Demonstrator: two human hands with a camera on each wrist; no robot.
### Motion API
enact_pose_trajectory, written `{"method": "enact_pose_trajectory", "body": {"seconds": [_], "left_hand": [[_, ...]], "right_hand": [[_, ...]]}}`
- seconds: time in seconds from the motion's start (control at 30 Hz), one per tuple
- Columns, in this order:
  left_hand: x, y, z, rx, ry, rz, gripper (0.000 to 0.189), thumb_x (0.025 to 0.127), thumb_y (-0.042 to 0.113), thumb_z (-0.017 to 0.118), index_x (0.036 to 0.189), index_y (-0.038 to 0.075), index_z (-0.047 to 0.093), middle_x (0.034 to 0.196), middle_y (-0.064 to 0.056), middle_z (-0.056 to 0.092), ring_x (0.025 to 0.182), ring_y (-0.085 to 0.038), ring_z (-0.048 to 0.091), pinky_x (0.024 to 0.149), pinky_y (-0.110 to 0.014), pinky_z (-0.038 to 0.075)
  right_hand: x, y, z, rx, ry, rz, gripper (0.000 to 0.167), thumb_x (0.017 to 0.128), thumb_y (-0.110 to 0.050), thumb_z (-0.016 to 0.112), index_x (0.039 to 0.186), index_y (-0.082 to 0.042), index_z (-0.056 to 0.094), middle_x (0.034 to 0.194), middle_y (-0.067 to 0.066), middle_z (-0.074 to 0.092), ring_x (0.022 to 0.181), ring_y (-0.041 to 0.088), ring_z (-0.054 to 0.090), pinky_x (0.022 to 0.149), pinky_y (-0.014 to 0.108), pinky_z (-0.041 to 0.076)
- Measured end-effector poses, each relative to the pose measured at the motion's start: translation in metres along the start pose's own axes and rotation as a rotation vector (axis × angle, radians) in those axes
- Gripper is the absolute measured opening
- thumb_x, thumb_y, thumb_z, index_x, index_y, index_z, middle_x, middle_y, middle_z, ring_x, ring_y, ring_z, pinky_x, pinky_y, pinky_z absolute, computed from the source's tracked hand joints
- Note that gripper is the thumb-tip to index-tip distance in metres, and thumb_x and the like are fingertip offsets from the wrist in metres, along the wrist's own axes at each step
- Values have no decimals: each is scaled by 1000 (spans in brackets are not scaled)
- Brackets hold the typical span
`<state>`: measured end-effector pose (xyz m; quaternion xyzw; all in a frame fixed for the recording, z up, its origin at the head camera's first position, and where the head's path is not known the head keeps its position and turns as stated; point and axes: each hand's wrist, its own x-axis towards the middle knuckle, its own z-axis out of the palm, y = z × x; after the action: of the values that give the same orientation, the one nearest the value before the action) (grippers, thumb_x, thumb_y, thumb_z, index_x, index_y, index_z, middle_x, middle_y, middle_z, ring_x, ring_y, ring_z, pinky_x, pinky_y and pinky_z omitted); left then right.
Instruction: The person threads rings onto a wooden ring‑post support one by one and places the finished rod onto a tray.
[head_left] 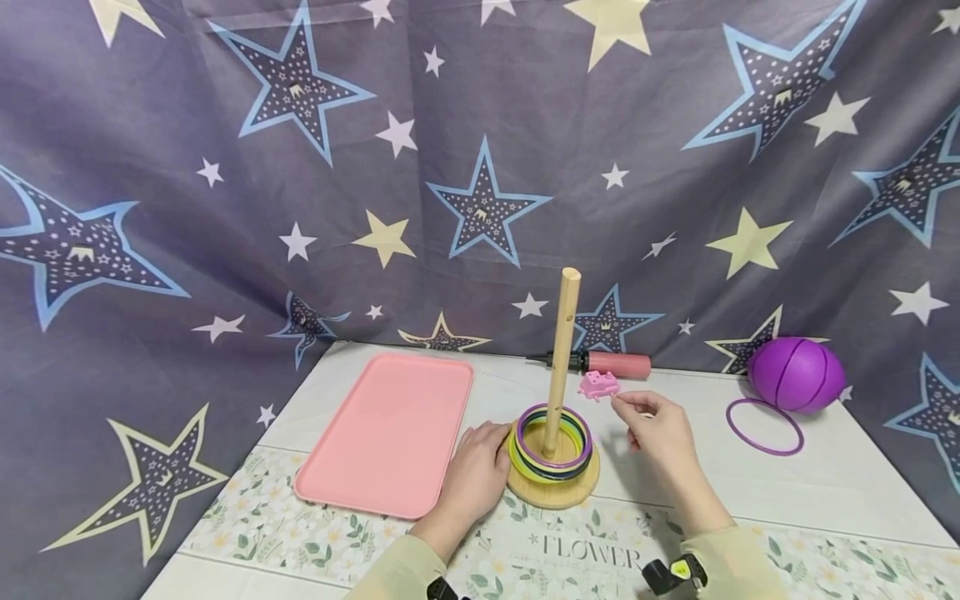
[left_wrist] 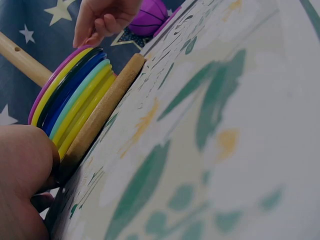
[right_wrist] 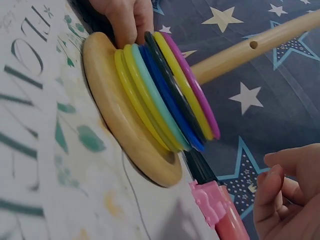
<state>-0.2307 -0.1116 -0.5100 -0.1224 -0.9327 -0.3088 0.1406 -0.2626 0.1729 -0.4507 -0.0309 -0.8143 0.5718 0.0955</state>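
Observation:
A wooden peg stand (head_left: 562, 358) with a round base (right_wrist: 145, 152) stands upright on the table. Around its peg lies a stack of rings (left_wrist: 80, 95), with a purple one on top and yellow, black, blue and turquoise ones below. My left hand (head_left: 480, 467) grips the left edge of the base beside the rings; part of its hold is hidden. My right hand (head_left: 660, 429) hovers right of the stand, fingers loosely bent and holding nothing. A small pink toy-like piece (head_left: 598, 385) overlaps its fingertips in the head view, but a gap separates them in the right wrist view.
Left of the stand lies a pink tray (head_left: 386, 433). A hand pump (head_left: 618, 364) with a pink barrel rests behind the stand. Farther right are a loose purple ring (head_left: 789, 452) and a purple ball (head_left: 797, 375). A star-patterned cloth (head_left: 510, 300) hangs behind the table.

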Motion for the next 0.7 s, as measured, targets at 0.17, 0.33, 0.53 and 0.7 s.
{"method": "enact_pose_trajectory", "body": {"seconds": [0.17, 0.33, 0.53, 0.7], "left_hand": [[0, -1, 0, 5, 6, 5, 37, 109, 7, 62, 145, 0, 69, 143, -15, 70, 148, -41, 54, 132, -61, 30], [0, -1, 0, 1, 10, 6, 37, 109, 7, 62, 145, 0, 68, 143, -16, 70, 149, -41, 54, 132, -60, 30], [-1, -1, 1, -8, 2, -2, 38, 109, 6, 62, 146, 0, 68, 144, -16, 69, 149, -41, 53, 133, -60, 29], [-1, -1, 1, -3, 7, 1, 38, 110, 7, 62, 146, -1, 68, 144, -16, 69, 149, -41, 54, 133, -60, 30]], "right_hand": [[1, 1, -15, -14, 20, -9, 36, 104, -25, 79, 126, 4, 76, 85, -2, 74, 55, 10, 62, 50, 23, 55], [-2, 1, -32, -27, 37, -6, 41, 105, -29, 79, 132, 2, 73, 87, -4, 74, 58, 9, 62, 53, 24, 55], [-6, 4, -50, -30, 53, 6, 45, 105, -30, 78, 137, 2, 71, 85, -11, 72, 58, 9, 62, 53, 24, 56], [-4, 7, -63, -16, 85, 8, 46, 106, -29, 78, 139, 2, 69, 86, -10, 72, 57, 8, 60, 53, 24, 56]]}}
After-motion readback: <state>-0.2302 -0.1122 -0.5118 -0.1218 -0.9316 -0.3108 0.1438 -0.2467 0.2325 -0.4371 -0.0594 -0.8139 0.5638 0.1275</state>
